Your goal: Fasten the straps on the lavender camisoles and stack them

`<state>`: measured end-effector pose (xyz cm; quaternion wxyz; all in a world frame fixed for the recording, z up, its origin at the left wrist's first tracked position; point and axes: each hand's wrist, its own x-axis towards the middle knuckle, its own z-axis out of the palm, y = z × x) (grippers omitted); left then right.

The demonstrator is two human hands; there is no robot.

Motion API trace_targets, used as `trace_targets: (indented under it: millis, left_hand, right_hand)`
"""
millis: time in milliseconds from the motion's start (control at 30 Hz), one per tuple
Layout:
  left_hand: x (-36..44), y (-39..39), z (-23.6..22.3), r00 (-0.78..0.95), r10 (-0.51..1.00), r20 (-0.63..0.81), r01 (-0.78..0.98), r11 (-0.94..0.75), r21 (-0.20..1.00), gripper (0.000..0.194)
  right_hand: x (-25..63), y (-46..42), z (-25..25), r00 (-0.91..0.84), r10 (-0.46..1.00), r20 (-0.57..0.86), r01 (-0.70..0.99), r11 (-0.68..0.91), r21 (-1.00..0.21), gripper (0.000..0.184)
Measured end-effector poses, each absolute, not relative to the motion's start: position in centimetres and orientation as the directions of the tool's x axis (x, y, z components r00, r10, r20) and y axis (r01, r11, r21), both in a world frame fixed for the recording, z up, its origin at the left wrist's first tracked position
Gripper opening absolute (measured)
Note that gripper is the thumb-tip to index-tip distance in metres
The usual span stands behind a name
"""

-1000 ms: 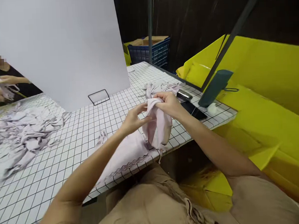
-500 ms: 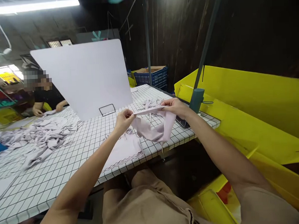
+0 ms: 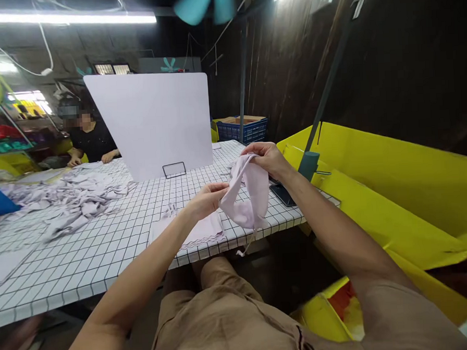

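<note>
Between my hands hangs a small pale lilac cloth garment [image 3: 254,195], folded into a loop above the table's front edge. A thin thread or strip trails below it. My left hand [image 3: 209,200] pinches its left edge. Higher up, my right hand [image 3: 264,157] grips the top with fingers and thumb. Beneath my left forearm lies a flat stack of similar lilac pieces [image 3: 205,231] with wavy edges. Some more lilac cloth lies partly hidden behind the held garment.
A grid-patterned table [image 3: 131,243] carries a large heap of lilac pieces [image 3: 81,196]. A white board [image 3: 160,121] stands upright at the back. Past it a co-worker [image 3: 93,140] handles cloth. At right are a green cup-shaped object [image 3: 308,166], a phone-like dark object [image 3: 283,194] and yellow bins [image 3: 395,198].
The garment's edge, stretched level between my hands before, now folds into a loop. My right hand has risen above my left, and the left has turned. The view has shifted a little.
</note>
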<state>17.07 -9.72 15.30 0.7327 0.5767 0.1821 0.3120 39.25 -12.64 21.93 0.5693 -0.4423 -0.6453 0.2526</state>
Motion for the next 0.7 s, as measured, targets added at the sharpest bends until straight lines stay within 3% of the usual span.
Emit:
trace_targets:
  millis: [100,200,367,533,700]
  left_hand:
    - [15.7,-9.9,15.9,0.67,0.726,0.151,-0.255,0.034,0.966,0.035]
    - [14.3,-9.2,18.1,0.494,0.822,0.283,-0.276,-0.16,0.948,0.039]
    - [12.8,-6.8,24.3,0.248,0.852,0.461,-0.327,-0.375,0.868,0.038]
    - [12.3,-5.9,29.4,0.201,0.888,0.414,-0.442,-0.295,0.847,0.032]
    - [12.1,-6.0,31.3,0.121,0.946,0.299,-0.534,-0.192,0.823,0.026]
  right_hand:
    - [39.7,-12.9,22.6,0.012,0.845,0.534,0.435,0.477,-0.764,0.026]
    - [41.0,-12.3,23.3,0.01,0.817,0.577,0.635,0.44,-0.635,0.02]
    - [42.7,-10.0,26.0,0.244,0.722,0.647,0.758,0.274,-0.591,0.012]
    - [41.4,-8.0,29.5,0.264,0.744,0.613,0.682,0.306,-0.665,0.022]
    - [37.1,-6.4,30.6,0.061,0.835,0.548,0.589,0.413,-0.695,0.033]
